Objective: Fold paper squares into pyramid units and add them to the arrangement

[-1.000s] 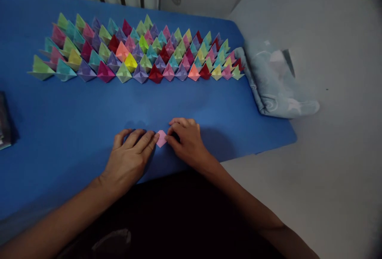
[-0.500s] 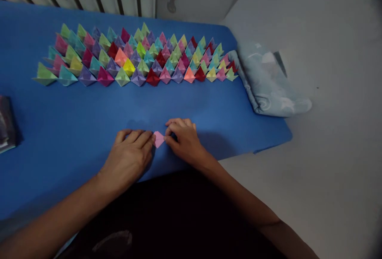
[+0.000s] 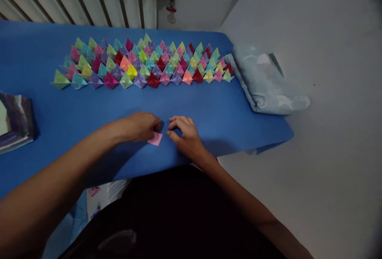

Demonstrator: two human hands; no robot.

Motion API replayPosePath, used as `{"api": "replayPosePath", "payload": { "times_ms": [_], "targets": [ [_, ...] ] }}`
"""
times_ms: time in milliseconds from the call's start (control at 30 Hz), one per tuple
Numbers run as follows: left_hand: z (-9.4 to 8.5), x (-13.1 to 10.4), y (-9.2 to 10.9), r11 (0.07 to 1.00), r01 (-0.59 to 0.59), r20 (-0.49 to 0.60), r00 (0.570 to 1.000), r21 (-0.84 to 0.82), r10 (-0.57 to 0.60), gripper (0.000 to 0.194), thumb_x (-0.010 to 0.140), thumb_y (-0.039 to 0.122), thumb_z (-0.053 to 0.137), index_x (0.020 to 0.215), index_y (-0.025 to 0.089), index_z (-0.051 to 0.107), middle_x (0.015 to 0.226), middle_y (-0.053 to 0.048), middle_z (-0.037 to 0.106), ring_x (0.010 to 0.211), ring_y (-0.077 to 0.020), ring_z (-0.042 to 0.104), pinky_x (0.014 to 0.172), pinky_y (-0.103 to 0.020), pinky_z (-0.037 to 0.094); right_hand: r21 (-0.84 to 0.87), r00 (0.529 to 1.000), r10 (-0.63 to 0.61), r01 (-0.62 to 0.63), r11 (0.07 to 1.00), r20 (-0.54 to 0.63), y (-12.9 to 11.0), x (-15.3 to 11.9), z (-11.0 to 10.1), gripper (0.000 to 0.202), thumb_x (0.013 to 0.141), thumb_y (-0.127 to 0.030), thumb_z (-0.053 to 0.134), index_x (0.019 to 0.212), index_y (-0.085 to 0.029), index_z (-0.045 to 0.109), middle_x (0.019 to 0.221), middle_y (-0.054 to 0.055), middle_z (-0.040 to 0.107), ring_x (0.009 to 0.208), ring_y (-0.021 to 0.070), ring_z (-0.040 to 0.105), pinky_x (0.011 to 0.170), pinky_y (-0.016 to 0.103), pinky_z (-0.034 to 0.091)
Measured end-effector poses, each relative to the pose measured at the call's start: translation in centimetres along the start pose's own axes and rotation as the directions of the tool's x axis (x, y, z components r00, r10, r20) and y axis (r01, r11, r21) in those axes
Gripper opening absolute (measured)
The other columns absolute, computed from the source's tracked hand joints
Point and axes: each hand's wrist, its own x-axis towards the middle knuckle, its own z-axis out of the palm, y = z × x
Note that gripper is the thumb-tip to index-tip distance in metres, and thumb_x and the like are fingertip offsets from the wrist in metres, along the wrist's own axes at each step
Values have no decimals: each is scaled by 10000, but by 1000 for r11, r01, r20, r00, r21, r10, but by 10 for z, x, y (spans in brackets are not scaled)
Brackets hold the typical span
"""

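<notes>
Several close-set rows of folded paper boats (image 3: 144,72) in mixed colours stand along the far part of the blue desk (image 3: 205,119), each with a raised point; these appear complete. One pink paper piece (image 3: 155,139) lies near the front edge, well apart from the rows. It is flat, with no raised point visible, and is judged unfinished by comparison; the folding made in it so far cannot be established, as part is covered. The left hand (image 3: 141,126) lies over its upper left portion; whether that grip pinches or merely presses the paper cannot be told, the fingertips being hidden. The right hand (image 3: 185,136) is just beside the piece, apart from it, its grip curled with a narrow gap and nothing visible held. A folded cloth (image 3: 262,82) adjoins the rows' right end; a stack (image 3: 20,125) sits at far left, contents unclear. The quantity left to fold cannot be determined.
</notes>
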Motion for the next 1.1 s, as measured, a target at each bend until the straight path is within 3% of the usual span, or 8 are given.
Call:
{"api": "replayPosePath", "payload": {
  "times_ms": [167,333,500,667,767,933,1000,1100],
  "targets": [
    [4,-19,-17,952,-9,-22,1000,-307,2,77,663,278,639,713,223,658,689,16,674,655,-168,600,592,-259,409,99,999,25,-21,995,-43,-3,-3,-3,48,832,-180,643,807,-214,620,1099,62,699,1105,207,599,1000,399,392],
    [18,-37,-25,604,-149,-234,970,-783,-65,206,683,365,730,715,202,608,715,-3,698,680,-157,641,645,-286,505,412,979,194,-203,888,62,-16,-8,-6,163,822,-328,666,944,-224,639,946,21,697,875,157,645,797,307,499],
    [37,-41,-10,432,-228,-359,899,-873,-251,224,662,332,776,732,205,605,661,26,657,633,-135,626,663,-306,523,595,946,262,-325,735,193,-31,-4,-1,173,774,-358,706,863,-223,644,826,-11,686,776,134,641,749,274,512],
    [48,-40,-5,382,-279,-390,885,-881,-254,201,687,310,764,740,208,600,678,12,672,663,-150,652,684,-323,544,523,954,225,-296,800,196,-35,0,1,105,824,-315,652,775,-222,649,722,-36,640,678,112,576,665,242,469],
    [46,-43,-6,421,-277,-393,893,-864,-219,180,727,328,734,804,205,627,752,-12,708,719,-172,680,721,-344,557,390,978,149,-196,900,147,-33,-1,-1,129,859,-288,616,759,-213,647,691,-40,604,640,101,529,626,229,429],
    [33,-46,-9,762,-290,-450,893,-579,-3,177,824,351,602,912,226,690,891,-19,744,836,-192,679,764,-326,529,45,987,-126,122,992,102,-25,-1,-3,187,915,-248,548,755,-197,631,697,-14,590,638,113,497,638,250,395],
    [34,-42,-11,884,-320,-508,854,-342,113,160,859,308,556,909,225,683,880,-18,734,828,-190,665,763,-324,511,-116,962,-242,256,960,124,-20,3,-3,212,939,-242,517,779,-184,645,737,22,623,698,144,520,704,284,400],
    [44,-30,-14,941,-334,-624,726,47,288,190,923,255,492,871,198,665,863,-52,709,830,-202,635,790,-358,487,-334,910,-373,413,847,179,-13,10,-3,270,968,-233,455,824,-165,673,794,76,655,782,196,531,765,340,377]
  ]
}}
